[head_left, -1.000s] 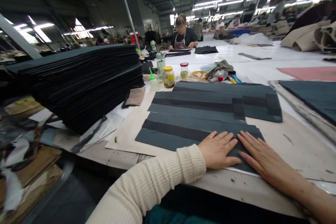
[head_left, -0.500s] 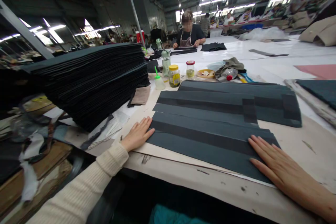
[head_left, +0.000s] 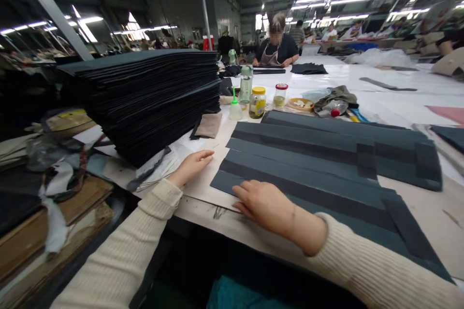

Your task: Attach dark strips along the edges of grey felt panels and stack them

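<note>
Several long dark grey sheets lie overlapped like steps on a beige paper underlay. My right hand reaches across to the left end of the nearest sheet. Its fingers curl over that sheet's near edge, the thumb low at the edge. My left hand rests on the beige paper just left of the sheets, fingers stretched out and holding nothing. Both arms wear cream ribbed sleeves.
A tall stack of dark sheets stands at the left. Behind the work are a squeeze bottle, a yellow-lidded jar, a red-lidded jar and a small bowl. A co-worker sits farther along the table. Cardboard scraps pile up below left.
My right hand has swept from the right end of the nearest sheet to its left end and its fingers have curled. My left hand has shifted slightly off the sheet's left edge.
</note>
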`<action>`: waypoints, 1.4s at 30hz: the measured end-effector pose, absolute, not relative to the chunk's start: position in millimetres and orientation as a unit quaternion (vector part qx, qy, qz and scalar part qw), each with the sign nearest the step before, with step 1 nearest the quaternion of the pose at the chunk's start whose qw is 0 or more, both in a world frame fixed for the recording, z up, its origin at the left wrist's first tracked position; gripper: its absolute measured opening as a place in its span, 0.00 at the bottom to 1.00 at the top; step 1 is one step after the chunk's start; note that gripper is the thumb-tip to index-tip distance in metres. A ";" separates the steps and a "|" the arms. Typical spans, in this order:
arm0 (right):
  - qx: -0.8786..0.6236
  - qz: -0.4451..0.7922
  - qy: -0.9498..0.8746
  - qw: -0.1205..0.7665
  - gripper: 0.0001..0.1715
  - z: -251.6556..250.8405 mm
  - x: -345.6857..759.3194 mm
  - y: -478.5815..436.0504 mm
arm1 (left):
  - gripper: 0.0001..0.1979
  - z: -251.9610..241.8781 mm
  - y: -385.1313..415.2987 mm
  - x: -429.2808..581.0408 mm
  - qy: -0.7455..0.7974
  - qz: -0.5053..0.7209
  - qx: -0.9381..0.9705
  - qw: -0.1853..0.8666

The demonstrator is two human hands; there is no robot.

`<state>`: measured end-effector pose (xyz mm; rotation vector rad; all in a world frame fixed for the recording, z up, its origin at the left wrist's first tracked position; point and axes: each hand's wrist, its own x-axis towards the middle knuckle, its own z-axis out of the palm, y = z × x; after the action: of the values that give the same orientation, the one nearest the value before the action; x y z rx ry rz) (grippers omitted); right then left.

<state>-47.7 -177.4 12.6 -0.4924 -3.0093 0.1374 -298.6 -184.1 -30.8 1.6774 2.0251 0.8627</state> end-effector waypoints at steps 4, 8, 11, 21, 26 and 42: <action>-0.150 -0.023 -0.988 -0.008 0.10 -4.2 -92.6 -180.7 | 0.21 -29.8 -177.3 -299.3 0.701 0.324 0.600 0.208; -0.158 -0.028 -0.986 -0.038 0.11 -9.9 -96.0 -177.2 | 0.19 -28.1 -173.4 -300.6 0.687 0.344 0.602 0.217; -0.158 -0.026 -0.987 -0.033 0.11 -9.1 -96.0 -176.2 | 0.18 -24.4 -168.4 -299.4 0.683 0.353 0.603 0.214; -0.230 0.082 -0.969 0.038 0.10 -5.4 -92.2 -158.3 | 0.18 -6.1 -152.7 -284.2 0.649 0.398 0.592 0.264; -0.354 0.365 -0.847 0.154 0.08 -1.2 -52.4 -111.8 | 0.23 2.7 -130.2 -266.2 0.598 0.434 0.569 0.361; -0.430 0.522 -0.695 0.242 0.13 -37.6 14.8 -76.6 | 0.24 -27.1 -87.6 -236.1 0.531 0.377 0.679 0.339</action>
<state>14.8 -76.6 -37.6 -1.1744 -1.9012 1.4283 -236.1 -87.6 -27.1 1.7672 1.3838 0.9804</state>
